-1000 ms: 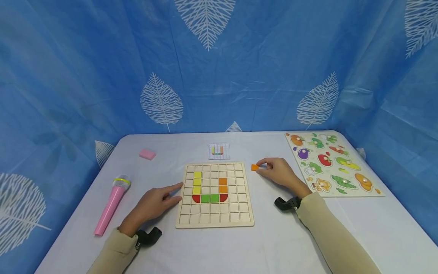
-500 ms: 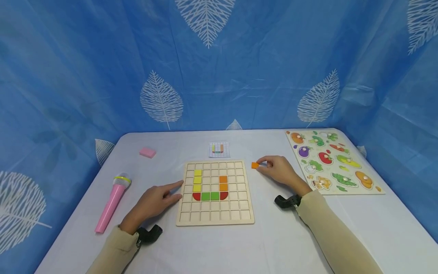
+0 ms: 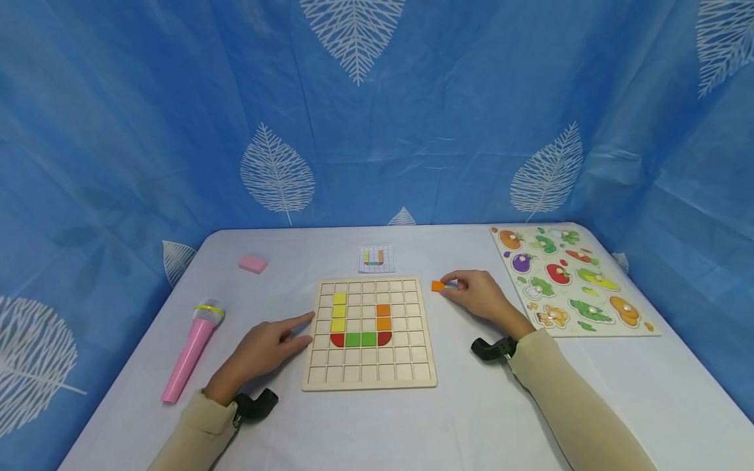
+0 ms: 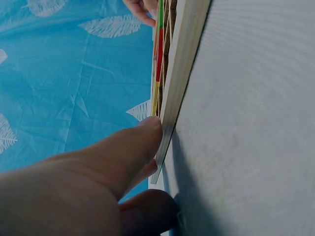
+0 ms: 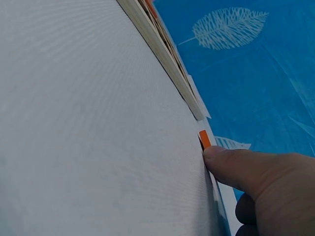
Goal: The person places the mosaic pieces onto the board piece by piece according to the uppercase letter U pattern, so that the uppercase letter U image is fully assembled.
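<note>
A wooden grid board [image 3: 406, 373] lies on the table, its inlaid tiles forming a U shape. Yellow tiles [image 3: 338, 325] make the left side, orange ones [image 3: 383, 324] the right, with green tiles [image 3: 361, 339] between red rounded corners along the bottom. At the board's left edge my left hand [image 3: 262, 350] touches the rim with thumb and index finger; the left wrist view shows the thumb [image 4: 142, 135] against the edge. Right of the board, my right hand [image 3: 480, 294] pinches a loose orange tile [image 3: 437, 286] between thumb and index finger, low over the table. In the right wrist view, this tile [image 5: 204, 138] sticks out past the thumb.
Behind the board lies a small pattern card [image 3: 377, 260] printed with a coloured U. A vegetable puzzle board [image 3: 565, 288] is at the right. On the left are a pink toy microphone [image 3: 191, 356] and a pink block [image 3: 252, 264]. A blue leaf-print curtain [image 3: 377, 157] hangs behind the table.
</note>
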`<state>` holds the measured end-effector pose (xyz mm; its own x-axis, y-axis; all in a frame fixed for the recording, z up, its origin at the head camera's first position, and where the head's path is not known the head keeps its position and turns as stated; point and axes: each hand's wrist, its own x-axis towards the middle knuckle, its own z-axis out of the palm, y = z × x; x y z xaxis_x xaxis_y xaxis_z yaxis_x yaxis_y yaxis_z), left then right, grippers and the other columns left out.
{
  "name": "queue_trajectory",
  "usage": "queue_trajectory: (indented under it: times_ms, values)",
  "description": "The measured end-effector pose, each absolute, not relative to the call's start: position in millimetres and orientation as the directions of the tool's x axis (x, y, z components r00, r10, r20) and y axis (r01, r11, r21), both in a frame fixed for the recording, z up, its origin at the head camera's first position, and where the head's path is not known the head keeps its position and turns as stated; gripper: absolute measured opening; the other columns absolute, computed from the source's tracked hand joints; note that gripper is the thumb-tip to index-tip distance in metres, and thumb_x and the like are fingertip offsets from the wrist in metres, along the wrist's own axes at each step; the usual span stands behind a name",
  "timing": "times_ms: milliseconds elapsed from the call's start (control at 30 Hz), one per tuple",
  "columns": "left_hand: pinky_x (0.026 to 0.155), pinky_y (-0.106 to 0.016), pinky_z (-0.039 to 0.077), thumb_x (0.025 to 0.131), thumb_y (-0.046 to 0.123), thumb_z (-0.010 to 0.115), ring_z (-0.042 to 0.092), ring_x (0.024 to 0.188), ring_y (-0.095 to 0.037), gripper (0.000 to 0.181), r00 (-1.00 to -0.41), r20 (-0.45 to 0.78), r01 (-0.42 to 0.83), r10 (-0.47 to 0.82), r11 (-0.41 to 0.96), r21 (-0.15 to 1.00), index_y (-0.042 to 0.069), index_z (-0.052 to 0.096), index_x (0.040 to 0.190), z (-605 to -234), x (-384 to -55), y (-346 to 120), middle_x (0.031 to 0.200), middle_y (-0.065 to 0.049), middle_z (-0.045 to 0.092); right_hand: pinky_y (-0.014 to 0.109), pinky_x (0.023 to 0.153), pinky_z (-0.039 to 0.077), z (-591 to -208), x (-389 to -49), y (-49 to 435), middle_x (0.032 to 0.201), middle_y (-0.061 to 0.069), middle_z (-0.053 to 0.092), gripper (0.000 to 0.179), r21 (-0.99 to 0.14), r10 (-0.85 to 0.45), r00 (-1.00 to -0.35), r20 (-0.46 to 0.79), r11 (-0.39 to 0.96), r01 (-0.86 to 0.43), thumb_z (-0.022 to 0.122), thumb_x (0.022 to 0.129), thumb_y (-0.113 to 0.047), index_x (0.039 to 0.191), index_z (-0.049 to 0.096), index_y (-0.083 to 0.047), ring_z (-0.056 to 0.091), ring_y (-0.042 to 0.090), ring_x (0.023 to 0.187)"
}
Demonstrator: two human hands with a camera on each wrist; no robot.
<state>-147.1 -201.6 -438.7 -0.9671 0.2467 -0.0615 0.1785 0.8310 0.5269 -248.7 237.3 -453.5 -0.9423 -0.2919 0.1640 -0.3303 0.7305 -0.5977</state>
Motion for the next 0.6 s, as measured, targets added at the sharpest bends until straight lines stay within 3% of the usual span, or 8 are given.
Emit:
queue_trajectory:
  times_ms: [600]
  values:
    - [0.052, -0.027, 0.031, 0.096, 0.037, 0.073, 0.039, 0.055, -0.012, 0.056, -0.967, -0.05, 0.185, 0.248, 0.829, 0.528, 0.02, 0.058, 0.147, -440, -147, -202, 0.062, 0.004, 0.042, 0.03, 0.052, 0.033, -436, -242, 215, 0.056, -0.002, 0.044, 0.023, -0.667, -0.345, -0.925, 0.159, 0.653, -0.359, 0.077, 0.094, -0.025, 0.113, 0.078, -0.013, 0.037, 0.015, 0.049]
